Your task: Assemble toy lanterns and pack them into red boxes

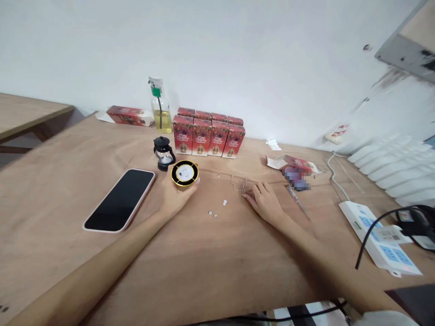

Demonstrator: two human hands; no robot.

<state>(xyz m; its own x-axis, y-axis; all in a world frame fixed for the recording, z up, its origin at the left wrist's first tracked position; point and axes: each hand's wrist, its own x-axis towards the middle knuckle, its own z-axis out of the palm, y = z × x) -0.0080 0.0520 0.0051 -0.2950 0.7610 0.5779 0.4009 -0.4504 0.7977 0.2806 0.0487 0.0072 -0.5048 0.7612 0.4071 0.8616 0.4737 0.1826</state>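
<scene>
My left hand [175,197] is closed around a small round black base with a gold rim [184,173], its white underside facing up. My right hand [266,201] lies flat on the wooden table [204,262], fingers stretched toward a thin bent wire handle [239,184] that its fingertips touch. Two tiny button cells [212,213] and a small white piece [224,202] lie between the hands. A small black lantern top with a clear globe [163,153] stands just behind my left hand.
A black phone in a pink case [120,199] lies to the left. Several red boxes [207,135] and a bottle of yellow liquid [160,108] stand at the back. A screwdriver [297,200], an opened box [292,164] and a white power strip [380,242] lie to the right.
</scene>
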